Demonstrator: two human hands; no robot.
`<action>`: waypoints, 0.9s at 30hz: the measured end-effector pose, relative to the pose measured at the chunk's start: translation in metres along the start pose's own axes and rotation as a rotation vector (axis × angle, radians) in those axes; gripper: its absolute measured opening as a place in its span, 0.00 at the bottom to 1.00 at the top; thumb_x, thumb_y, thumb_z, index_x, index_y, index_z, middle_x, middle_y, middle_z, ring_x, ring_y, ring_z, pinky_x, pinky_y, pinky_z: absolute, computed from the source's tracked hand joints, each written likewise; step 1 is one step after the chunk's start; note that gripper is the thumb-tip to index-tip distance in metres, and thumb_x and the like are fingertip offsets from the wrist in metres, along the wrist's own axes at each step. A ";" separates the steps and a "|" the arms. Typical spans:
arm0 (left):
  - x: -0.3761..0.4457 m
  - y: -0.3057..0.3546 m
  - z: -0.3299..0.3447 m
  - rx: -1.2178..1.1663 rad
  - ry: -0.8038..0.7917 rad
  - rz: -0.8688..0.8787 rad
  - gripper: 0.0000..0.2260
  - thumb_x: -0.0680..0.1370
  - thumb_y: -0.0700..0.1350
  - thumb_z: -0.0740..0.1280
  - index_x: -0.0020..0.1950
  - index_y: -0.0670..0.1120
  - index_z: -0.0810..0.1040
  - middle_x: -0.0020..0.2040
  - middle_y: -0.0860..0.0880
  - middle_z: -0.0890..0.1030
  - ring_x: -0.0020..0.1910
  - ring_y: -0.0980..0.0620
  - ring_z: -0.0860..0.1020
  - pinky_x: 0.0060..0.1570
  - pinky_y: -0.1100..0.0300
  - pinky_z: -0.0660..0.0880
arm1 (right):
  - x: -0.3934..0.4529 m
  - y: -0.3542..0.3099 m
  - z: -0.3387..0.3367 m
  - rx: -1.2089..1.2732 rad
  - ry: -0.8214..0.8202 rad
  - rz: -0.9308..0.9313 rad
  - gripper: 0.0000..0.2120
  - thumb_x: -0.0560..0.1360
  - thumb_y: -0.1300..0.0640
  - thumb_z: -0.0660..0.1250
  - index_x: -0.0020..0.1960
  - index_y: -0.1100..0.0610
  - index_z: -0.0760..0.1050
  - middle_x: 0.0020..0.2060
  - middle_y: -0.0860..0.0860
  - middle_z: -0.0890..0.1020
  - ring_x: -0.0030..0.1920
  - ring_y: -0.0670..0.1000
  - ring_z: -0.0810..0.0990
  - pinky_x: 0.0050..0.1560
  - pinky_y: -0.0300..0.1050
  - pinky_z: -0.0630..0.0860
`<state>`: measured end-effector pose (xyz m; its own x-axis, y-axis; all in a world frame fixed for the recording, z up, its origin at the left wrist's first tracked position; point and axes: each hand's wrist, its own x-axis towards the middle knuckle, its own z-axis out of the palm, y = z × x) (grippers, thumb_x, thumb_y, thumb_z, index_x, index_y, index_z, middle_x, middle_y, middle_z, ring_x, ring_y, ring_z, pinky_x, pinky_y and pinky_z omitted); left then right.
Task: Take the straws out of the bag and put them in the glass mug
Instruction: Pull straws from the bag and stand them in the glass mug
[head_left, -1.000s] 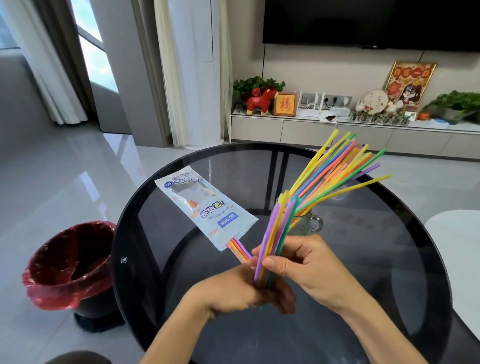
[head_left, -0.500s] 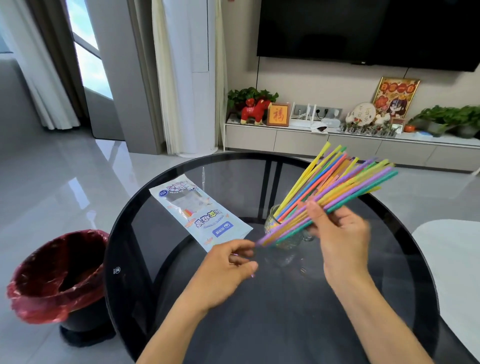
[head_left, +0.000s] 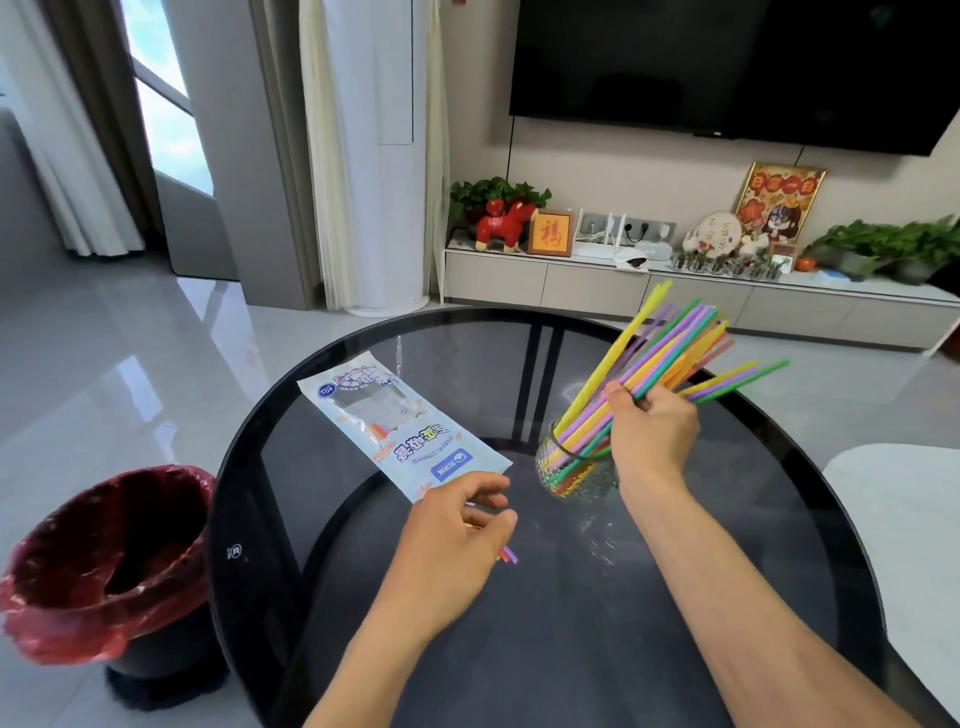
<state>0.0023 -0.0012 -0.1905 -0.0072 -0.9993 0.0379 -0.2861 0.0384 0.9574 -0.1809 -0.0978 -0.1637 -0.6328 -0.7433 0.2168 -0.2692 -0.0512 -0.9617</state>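
A glass mug (head_left: 576, 478) stands near the middle of the round dark glass table (head_left: 519, 623). A bundle of coloured straws (head_left: 660, 358) leans out of it to the upper right, lower ends inside the mug. My right hand (head_left: 652, 431) grips the bundle just above the rim. The pale blue straw bag (head_left: 400, 426) lies flat to the left of the mug. My left hand (head_left: 457, 540) hovers at the bag's near end, fingers loosely curled over a few straws (head_left: 509, 553) that poke out beneath it.
A bin with a red liner (head_left: 104, 566) stands on the floor left of the table. A white seat (head_left: 904, 519) sits at the right edge. A low cabinet (head_left: 675, 296) with ornaments and a dark screen line the far wall.
My right hand has carried the handful of straws from beside my left hand over to the mug and stood their ends inside it. My left hand stays near the bag's end.
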 end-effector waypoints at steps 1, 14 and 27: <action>0.000 -0.001 0.002 0.009 0.011 0.008 0.11 0.75 0.41 0.70 0.53 0.55 0.81 0.47 0.56 0.82 0.38 0.64 0.79 0.39 0.72 0.76 | 0.001 -0.001 0.000 -0.020 -0.007 -0.005 0.19 0.75 0.58 0.71 0.29 0.56 0.68 0.27 0.50 0.74 0.27 0.49 0.71 0.35 0.44 0.71; 0.091 0.042 0.087 0.502 -0.069 0.144 0.51 0.65 0.56 0.77 0.79 0.49 0.48 0.76 0.49 0.63 0.75 0.47 0.61 0.73 0.50 0.62 | 0.038 0.022 -0.075 -0.550 -0.495 0.052 0.36 0.62 0.27 0.69 0.47 0.60 0.82 0.41 0.50 0.87 0.45 0.53 0.85 0.47 0.50 0.82; 0.148 0.044 0.104 0.198 -0.150 0.237 0.29 0.65 0.37 0.79 0.61 0.46 0.71 0.51 0.55 0.80 0.46 0.66 0.80 0.44 0.72 0.77 | 0.072 0.024 -0.012 0.442 -0.500 0.108 0.29 0.63 0.60 0.81 0.60 0.52 0.75 0.48 0.47 0.86 0.47 0.44 0.85 0.46 0.37 0.81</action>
<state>-0.1111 -0.1482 -0.1722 -0.2322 -0.9527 0.1962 -0.4404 0.2828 0.8521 -0.2416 -0.1448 -0.1687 -0.1990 -0.9733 0.1144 0.1662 -0.1486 -0.9748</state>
